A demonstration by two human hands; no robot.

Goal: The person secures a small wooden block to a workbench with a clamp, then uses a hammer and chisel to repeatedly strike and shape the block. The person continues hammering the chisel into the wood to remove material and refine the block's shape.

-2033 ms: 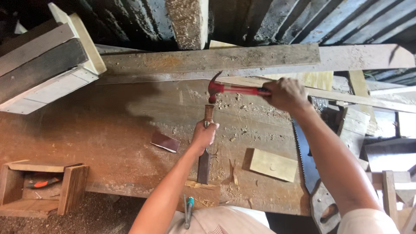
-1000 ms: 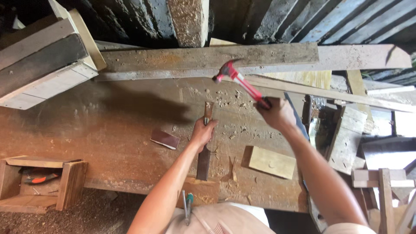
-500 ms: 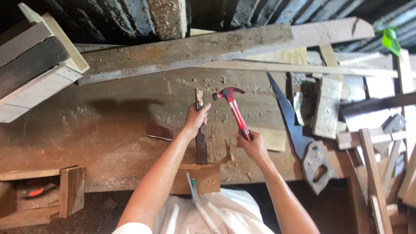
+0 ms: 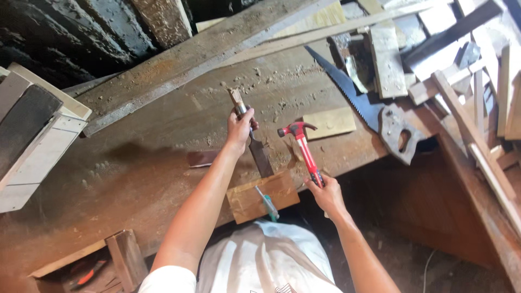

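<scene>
My left hand (image 4: pixel 239 129) grips a chisel (image 4: pixel 251 135) by its wooden handle, with the dark blade pointing down toward a small wooden block (image 4: pixel 261 197) at the bench's near edge. My right hand (image 4: pixel 326 193) holds a red-handled claw hammer (image 4: pixel 302 145) by the end of its grip, the head low over the bench just right of the chisel blade. A green-handled tool (image 4: pixel 267 203) lies across the small block.
A hand saw (image 4: pixel 364 111) lies on the bench (image 4: pixel 135 163) to the right, next to a pale wood offcut (image 4: pixel 329 122). Long planks (image 4: pixel 217 49) run along the back. Stacked boards (image 4: pixel 32 130) sit at left, scrap timber (image 4: pixel 477 97) at right, a small box (image 4: pixel 108 260) below.
The hammer has swung down from a raised position at the right to low beside the chisel. My view has tilted and shifted, and my left hand stays on the chisel.
</scene>
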